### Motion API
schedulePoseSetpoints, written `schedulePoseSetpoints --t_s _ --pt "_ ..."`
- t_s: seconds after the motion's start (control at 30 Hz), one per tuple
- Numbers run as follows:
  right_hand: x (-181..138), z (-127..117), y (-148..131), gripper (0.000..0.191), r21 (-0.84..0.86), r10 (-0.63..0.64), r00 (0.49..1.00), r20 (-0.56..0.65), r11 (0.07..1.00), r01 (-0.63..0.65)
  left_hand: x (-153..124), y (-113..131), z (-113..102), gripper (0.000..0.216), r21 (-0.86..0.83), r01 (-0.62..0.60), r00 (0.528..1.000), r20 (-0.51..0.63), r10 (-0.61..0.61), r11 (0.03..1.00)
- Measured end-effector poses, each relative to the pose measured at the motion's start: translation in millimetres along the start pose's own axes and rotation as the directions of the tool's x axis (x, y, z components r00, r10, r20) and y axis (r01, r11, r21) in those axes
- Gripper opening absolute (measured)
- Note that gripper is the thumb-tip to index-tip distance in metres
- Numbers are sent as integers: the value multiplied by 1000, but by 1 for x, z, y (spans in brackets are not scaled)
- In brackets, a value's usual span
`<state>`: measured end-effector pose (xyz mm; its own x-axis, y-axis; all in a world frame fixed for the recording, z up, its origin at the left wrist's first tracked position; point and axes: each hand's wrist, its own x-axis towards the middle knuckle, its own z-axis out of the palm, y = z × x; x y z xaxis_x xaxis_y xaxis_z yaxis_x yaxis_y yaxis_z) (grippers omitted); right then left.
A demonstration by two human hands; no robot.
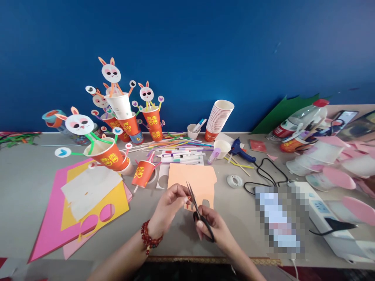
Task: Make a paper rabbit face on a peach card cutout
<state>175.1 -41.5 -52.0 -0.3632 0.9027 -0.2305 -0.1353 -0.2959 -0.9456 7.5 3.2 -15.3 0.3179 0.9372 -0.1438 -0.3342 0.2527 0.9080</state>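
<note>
My left hand [171, 205], with a beaded bracelet [150, 239] on its wrist, pinches a small orange-red paper piece [189, 198]. Black-handled scissors [195, 206] are in my right hand [213, 224], my fingers through the handle loops. Their blades point up and away from me, slightly parted, right beside the paper piece. Beneath both hands lies a peach paper sheet [191, 175] with cut-outs along its near edge. Whether the blades touch the small piece, I cannot tell.
Left are paper-cup rabbits [107, 156] and a pink sheet [48, 218]. Behind lie marker pens [181, 156] and stacked cups [219, 119]. A blue glue gun [241, 151], tape roll [234, 181], power strip [319, 208] with cables, and pixelated phone [278, 220] are on the right.
</note>
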Motion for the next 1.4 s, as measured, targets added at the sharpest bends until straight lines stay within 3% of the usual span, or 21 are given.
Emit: schedulePoseSetpoints --t_s 0.5,1.1,1.3,1.4 --pt "-9 -15 -4 52 -52 100 989 107 994 -95 4 17 -11 20 42 109 974 197 -115 993" --pt "-10 -17 -1 53 -53 121 986 115 992 -116 5 19 -10 15 63 144 969 196 -154 988" --pt "-9 -17 1 53 -75 98 993 61 993 -94 5 17 -11 20 79 137 968 201 -150 987" --pt "-7 -18 -2 53 -69 42 999 15 997 -41 8 11 -19 18 171 91 978 172 -121 981"
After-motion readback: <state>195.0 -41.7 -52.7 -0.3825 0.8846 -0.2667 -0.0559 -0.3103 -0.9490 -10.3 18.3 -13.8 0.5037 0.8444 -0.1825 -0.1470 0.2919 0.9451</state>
